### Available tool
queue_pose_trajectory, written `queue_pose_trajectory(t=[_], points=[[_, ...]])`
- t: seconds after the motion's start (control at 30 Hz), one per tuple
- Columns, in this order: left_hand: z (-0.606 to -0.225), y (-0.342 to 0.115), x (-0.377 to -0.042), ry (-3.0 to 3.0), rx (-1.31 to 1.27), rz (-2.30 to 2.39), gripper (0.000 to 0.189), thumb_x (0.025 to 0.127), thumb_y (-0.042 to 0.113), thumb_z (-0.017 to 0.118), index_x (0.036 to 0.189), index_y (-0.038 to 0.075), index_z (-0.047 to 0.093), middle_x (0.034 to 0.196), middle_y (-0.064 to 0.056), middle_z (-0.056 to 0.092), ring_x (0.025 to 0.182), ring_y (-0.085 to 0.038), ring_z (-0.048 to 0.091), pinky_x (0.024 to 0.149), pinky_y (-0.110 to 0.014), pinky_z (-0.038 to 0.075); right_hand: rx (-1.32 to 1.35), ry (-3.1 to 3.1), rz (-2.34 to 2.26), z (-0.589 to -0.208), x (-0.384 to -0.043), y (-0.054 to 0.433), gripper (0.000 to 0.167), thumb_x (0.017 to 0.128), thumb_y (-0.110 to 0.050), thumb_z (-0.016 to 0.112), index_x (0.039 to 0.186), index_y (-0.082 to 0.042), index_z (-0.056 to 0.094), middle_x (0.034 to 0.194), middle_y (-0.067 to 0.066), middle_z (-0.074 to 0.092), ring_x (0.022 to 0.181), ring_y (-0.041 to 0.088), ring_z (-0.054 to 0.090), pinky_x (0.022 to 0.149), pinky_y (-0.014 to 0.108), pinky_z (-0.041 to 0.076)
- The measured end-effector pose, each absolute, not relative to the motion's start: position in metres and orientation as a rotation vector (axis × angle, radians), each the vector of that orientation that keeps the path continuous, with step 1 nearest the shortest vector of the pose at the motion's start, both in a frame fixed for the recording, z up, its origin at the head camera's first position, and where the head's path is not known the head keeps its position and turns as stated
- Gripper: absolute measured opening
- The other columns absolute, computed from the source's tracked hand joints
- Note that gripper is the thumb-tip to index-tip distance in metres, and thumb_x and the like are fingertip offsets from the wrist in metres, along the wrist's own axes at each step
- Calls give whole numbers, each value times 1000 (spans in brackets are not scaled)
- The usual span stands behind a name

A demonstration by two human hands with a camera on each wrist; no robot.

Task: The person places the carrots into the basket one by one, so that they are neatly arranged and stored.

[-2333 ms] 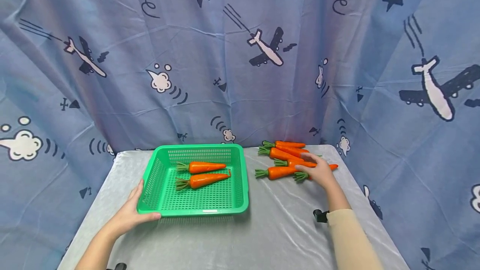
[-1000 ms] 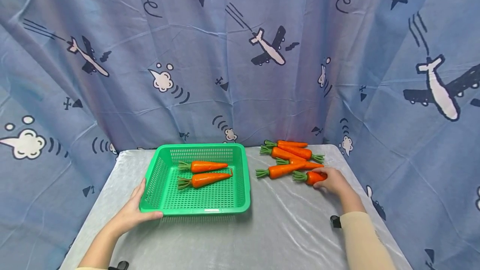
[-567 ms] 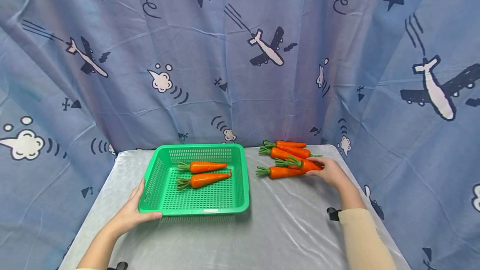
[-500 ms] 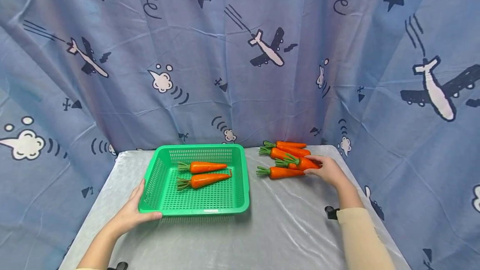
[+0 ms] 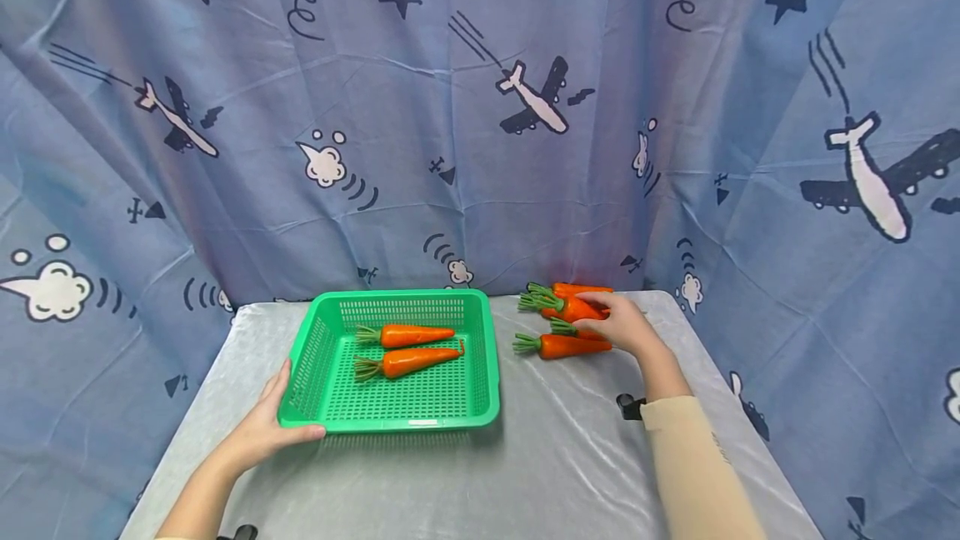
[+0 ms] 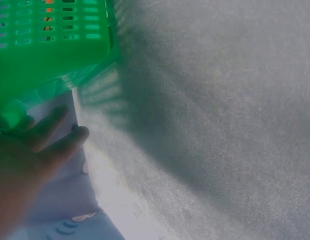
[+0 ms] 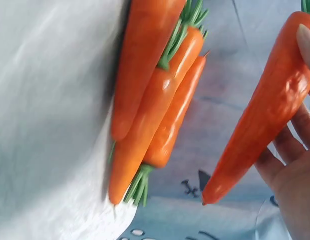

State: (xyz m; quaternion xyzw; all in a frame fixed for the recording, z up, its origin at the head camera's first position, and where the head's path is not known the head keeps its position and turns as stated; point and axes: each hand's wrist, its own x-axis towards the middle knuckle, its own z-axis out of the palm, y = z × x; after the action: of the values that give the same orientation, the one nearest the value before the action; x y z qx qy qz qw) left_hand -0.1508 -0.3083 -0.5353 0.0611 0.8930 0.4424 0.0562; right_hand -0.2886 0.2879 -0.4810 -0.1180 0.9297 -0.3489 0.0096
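My right hand (image 5: pixel 627 328) grips an orange carrot (image 7: pixel 267 115) near its thick end; its green stalks (image 5: pixel 542 298) point left. In the right wrist view this carrot hangs apart from the others, tip downward in that picture. Over at the left, my left hand (image 5: pixel 258 430) holds the near left corner of a green plastic basket (image 5: pixel 375 425), thumb on the front rim and fingers along the side. Two carrots lie inside, an upper carrot (image 5: pixel 416 335) and a lower carrot (image 5: pixel 412 361), stalks to the left.
Several carrots lie right of the basket, among them a front carrot (image 5: pixel 562 347) and a back carrot (image 5: pixel 585 289). Grey cloth (image 5: pixel 540 457) covers the table. A blue printed curtain (image 5: pixel 420 173) closes off the back and sides.
My right hand has picked up the carrot from the right front of the pile. It has carried it left and back over the others. The left hand and basket keep their place.
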Motion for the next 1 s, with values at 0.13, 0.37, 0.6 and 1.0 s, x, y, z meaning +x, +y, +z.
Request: queue_pose_trajectory(t=[0.13, 0.37, 0.6, 1.0], points=[[-534, -308, -151, 2712, 184, 1336, 131, 75, 28, 89, 161, 2, -7, 163, -34, 0, 148, -58, 6, 112, -75, 16, -400, 2887, -1136, -476, -292, 274, 60, 86, -32, 81, 140, -11, 62, 140, 20, 60, 118, 38, 58, 100, 55, 48], [-534, -308, -150, 2719, 181, 1322, 133, 74, 30, 89, 161, 3, -8, 163, -34, 0, 148, -59, 6, 112, -75, 16, -444, 2854, -1142, -468, -297, 247, 63, 87, -40, 79, 143, -15, 60, 144, 16, 57, 123, 36, 57, 101, 55, 48], [-534, -308, -150, 2725, 186, 1319, 133, 75, 30, 89, 161, 6, -9, 163, -34, 0, 147, -59, 5, 112, -76, 15, -540, 2855, -1147, -462, -302, 220, 58, 87, -38, 80, 139, -17, 63, 138, 12, 62, 122, 34, 57, 103, 54, 48], [-530, -306, -148, 2718, 189, 1316, 132, 74, 29, 89, 161, 4, -8, 163, -35, 0, 147, -59, 6, 112, -76, 16, -625, 2840, -1160, -455, -306, 172, 54, 86, -33, 82, 135, -15, 66, 130, 9, 66, 116, 29, 59, 102, 48, 50]])
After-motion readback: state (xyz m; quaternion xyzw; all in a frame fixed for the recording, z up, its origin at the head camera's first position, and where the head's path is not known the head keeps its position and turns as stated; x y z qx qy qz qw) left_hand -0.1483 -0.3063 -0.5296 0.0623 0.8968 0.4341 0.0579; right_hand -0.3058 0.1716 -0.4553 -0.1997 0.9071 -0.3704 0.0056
